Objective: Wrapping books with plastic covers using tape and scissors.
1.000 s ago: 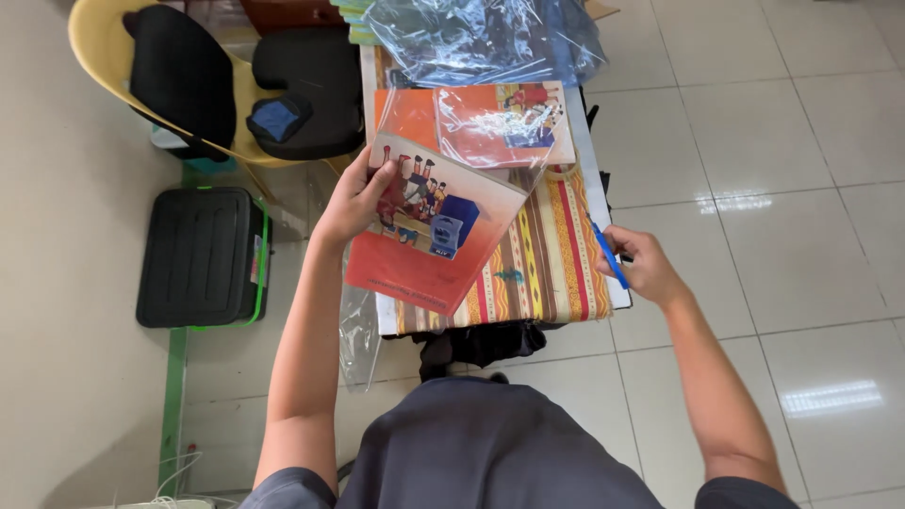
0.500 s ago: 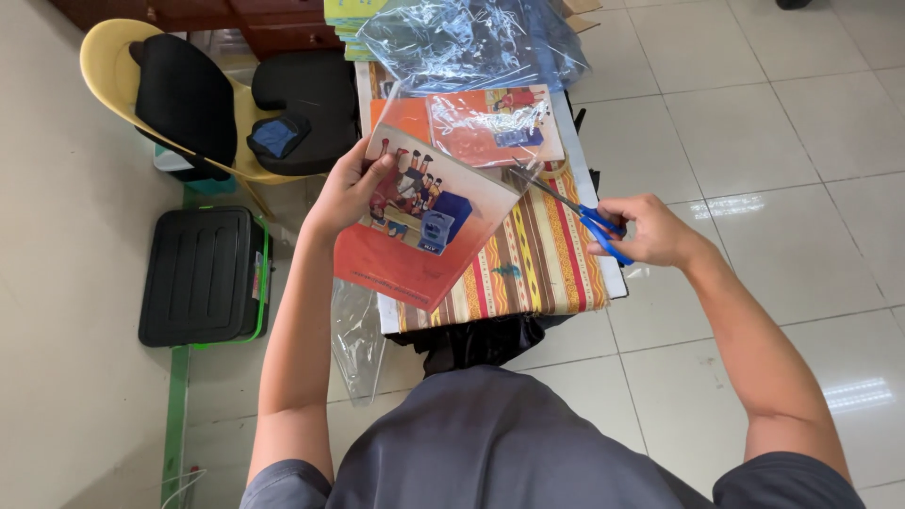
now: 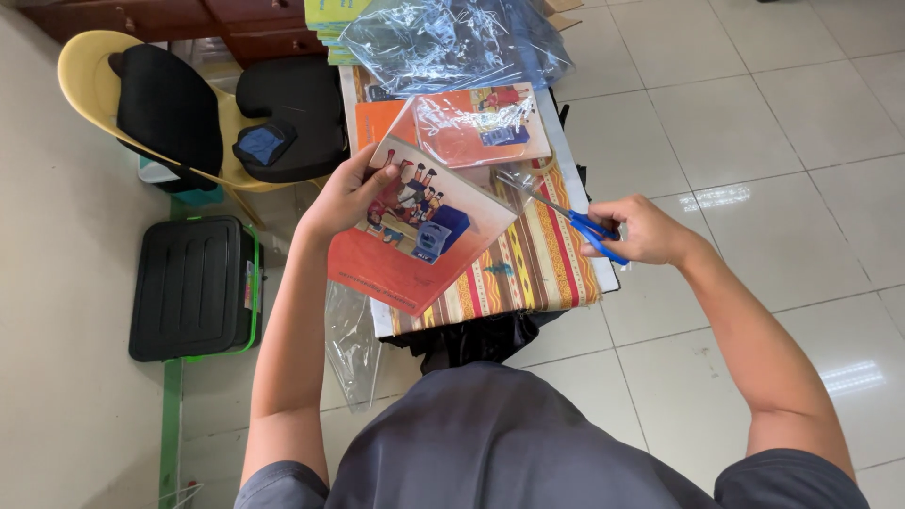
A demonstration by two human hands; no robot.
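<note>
My left hand (image 3: 347, 193) grips the upper left corner of an orange book (image 3: 415, 231) with a colourful picture cover, tilted above the small table. My right hand (image 3: 641, 231) holds blue-handled scissors (image 3: 570, 219), blades pointing left toward the book's upper right corner. A clear plastic cover wraps the book and hangs below it (image 3: 351, 344). A second orange book in clear plastic (image 3: 476, 127) lies flat just beyond the held one.
The small table carries a striped cloth (image 3: 528, 269). Crumpled clear plastic sheets (image 3: 452, 38) and a stack of books sit at its far end. A yellow chair with black cushions (image 3: 203, 113) stands to the left, a black case (image 3: 189, 287) on the floor.
My right hand came up from the table's right edge with the scissors and moved left toward the book. The left hand keeps its hold on the book.
</note>
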